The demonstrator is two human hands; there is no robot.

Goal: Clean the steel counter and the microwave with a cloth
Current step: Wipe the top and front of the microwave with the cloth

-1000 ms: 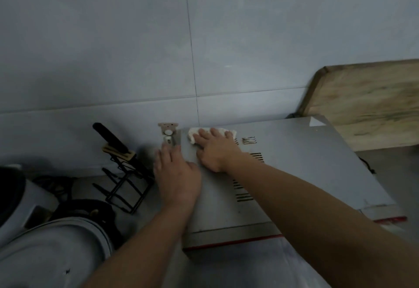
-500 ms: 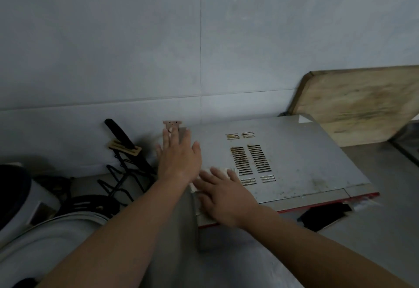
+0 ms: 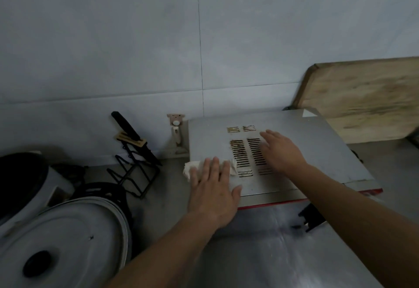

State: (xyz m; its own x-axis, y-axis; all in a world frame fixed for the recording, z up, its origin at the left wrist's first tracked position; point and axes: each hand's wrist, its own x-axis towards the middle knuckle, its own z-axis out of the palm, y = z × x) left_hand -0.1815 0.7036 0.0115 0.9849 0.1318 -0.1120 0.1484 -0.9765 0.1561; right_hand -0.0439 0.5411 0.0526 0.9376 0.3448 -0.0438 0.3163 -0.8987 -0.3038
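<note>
Wiping works best with the left hand [image 3: 212, 193] flat on the cloth [image 3: 192, 170], pressing evenly over the microwave [image 3: 294, 133] (greasy vents); right hand [image 3: 280, 150] rests open, empty.

The white cloth [image 3: 192, 168] is lying bunched on the gray microwave [image 3: 317, 149], under the left grip [image 3: 213, 194]. The microwave is sitting on the shiny steel counter [image 3: 272, 253].
</note>
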